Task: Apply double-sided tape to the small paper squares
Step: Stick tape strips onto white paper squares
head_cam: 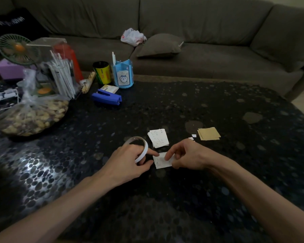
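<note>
A white paper square [162,161] is laid flat on the dark table [218,176] and pinched at its 3 o'clock edge by the right hand [189,157]. At its 9 o'clock, a tape roll [144,152] is gripped by the left hand [128,165], whose index fingertip touches the square. A stack of paper squares [158,138] lies at 12 o'clock.

Dim light leaves one white glare patch on the glossy table [200,106] at left, with wide-angle bending at the edges.

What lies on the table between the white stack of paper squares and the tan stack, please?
In the head view, two small white scraps lie between the white stack and the tan stack.
</note>
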### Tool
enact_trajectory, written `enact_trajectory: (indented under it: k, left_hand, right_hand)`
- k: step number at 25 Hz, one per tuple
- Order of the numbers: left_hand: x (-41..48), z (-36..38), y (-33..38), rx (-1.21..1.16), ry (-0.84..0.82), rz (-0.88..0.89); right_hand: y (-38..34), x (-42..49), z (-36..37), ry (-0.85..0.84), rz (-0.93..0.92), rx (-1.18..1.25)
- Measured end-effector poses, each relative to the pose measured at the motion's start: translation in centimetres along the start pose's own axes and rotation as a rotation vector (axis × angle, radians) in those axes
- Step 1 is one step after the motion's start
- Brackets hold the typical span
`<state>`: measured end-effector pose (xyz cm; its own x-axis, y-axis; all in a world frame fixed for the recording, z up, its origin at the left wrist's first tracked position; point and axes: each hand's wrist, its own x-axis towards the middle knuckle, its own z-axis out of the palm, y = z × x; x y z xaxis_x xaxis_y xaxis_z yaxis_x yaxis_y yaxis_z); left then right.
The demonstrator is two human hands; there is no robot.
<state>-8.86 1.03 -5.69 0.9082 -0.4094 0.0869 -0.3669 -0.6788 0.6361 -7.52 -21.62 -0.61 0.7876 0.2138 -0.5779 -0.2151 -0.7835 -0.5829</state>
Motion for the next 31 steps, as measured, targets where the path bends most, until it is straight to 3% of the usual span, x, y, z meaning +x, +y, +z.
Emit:
enact_trajectory:
  k: [14,31]
  left_hand:
    - [0.41,0.45,-0.10,0.032,-0.024,-0.017]
    - [0.56,0.50,-0.12,0.176,-0.099,0.089]
  right_hand:
    - [-0.28,0.16,0.31,0.033,0.010,-0.055]
    - [-0.17,0.11,0.01,0.109,0.091,0.090]
